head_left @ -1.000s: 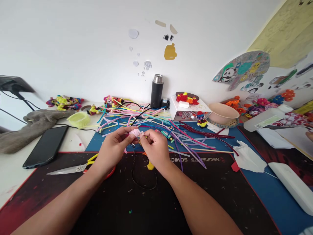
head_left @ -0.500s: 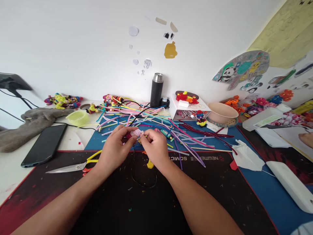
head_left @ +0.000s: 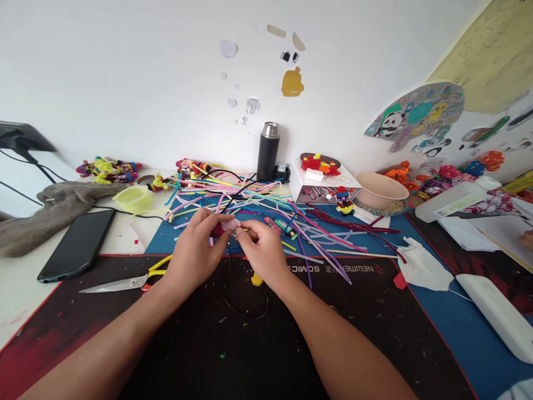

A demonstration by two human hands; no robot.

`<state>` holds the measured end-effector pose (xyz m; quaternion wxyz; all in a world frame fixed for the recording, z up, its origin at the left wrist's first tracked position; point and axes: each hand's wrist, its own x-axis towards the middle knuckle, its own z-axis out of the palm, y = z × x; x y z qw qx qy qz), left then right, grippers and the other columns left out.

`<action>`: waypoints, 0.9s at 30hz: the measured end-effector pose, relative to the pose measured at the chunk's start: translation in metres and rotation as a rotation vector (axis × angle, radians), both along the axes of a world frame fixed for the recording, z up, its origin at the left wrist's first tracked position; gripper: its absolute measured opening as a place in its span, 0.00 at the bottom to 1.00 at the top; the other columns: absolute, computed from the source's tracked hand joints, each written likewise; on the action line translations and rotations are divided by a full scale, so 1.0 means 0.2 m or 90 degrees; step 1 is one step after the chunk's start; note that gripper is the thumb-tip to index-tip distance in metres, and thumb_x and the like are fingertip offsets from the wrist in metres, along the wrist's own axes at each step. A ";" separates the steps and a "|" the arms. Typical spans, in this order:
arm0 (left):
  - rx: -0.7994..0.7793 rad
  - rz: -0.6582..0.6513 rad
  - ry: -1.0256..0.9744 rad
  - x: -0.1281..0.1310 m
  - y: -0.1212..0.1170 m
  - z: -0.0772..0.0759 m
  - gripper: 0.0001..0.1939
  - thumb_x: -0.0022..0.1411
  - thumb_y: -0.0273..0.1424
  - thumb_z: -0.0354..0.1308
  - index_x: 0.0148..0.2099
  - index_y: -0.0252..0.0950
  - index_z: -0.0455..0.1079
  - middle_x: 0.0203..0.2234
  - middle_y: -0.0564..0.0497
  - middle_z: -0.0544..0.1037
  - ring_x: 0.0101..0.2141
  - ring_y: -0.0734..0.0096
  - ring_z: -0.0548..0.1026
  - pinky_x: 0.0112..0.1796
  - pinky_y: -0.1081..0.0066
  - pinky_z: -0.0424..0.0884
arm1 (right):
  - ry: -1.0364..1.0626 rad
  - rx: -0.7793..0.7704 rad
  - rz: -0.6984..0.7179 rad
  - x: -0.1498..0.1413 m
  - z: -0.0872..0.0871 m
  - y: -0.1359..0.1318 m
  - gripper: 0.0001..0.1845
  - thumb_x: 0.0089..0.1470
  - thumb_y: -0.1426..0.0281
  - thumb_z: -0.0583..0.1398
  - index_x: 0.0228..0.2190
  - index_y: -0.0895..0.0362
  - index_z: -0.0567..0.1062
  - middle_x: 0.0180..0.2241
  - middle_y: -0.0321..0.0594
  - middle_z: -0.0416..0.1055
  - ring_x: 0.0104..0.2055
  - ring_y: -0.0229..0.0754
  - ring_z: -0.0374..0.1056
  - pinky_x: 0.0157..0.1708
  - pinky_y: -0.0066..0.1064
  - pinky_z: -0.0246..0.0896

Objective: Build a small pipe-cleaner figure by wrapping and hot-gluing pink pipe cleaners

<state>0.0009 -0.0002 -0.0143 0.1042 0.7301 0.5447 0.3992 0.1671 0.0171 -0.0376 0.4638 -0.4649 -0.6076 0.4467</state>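
Note:
A small pink and dark red fuzzy piece (head_left: 230, 224), which looks coiled from pipe cleaner, is pinched between the thumb and fingers of my left hand (head_left: 199, 244). Meeting it from the other side, my right hand (head_left: 263, 249) has thumb and forefinger pressed together at its pale pink end. My fingers cover much of the piece. Right behind both hands lies a loose heap of coloured pipe cleaners (head_left: 237, 191). Just under my right hand is a yellow knob-like thing (head_left: 257, 279), with a thin black cord loop (head_left: 246, 317) beside it on the dark mat.
Scissors (head_left: 119, 284) and a phone (head_left: 77, 247) lie to the left. At the back stand a black flask (head_left: 268, 153), a white box (head_left: 297, 186) and a beige bowl (head_left: 381, 191). A white bar-shaped object (head_left: 493, 314) rests at right, where another person's hand (head_left: 528, 240) shows.
My left fingers have shifted a little on the piece, and more of its dark red part shows. Both hands stay in nearly the same place. The camera view has moved slightly.

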 end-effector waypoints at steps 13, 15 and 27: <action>0.084 -0.037 0.045 0.03 -0.04 0.00 0.13 0.73 0.32 0.60 0.57 0.41 0.77 0.41 0.47 0.76 0.41 0.59 0.78 0.43 0.63 0.76 | 0.122 -0.068 0.023 0.01 0.05 -0.01 0.21 0.60 0.47 0.67 0.35 0.52 0.77 0.19 0.27 0.61 0.19 0.37 0.55 0.21 0.30 0.47; 0.048 -0.060 -0.019 0.02 -0.04 0.02 0.12 0.73 0.34 0.60 0.56 0.42 0.78 0.42 0.47 0.77 0.43 0.59 0.78 0.45 0.62 0.78 | 0.102 -0.047 0.017 0.02 0.07 -0.01 0.18 0.62 0.50 0.66 0.38 0.52 0.78 0.19 0.27 0.61 0.20 0.37 0.56 0.22 0.30 0.48; -0.036 -0.080 -0.113 -0.02 -0.01 0.04 0.11 0.70 0.35 0.64 0.53 0.41 0.79 0.47 0.46 0.82 0.45 0.58 0.82 0.49 0.61 0.80 | -0.059 0.116 0.026 0.04 0.10 -0.02 0.11 0.68 0.61 0.63 0.45 0.51 0.83 0.18 0.27 0.60 0.21 0.37 0.56 0.27 0.33 0.49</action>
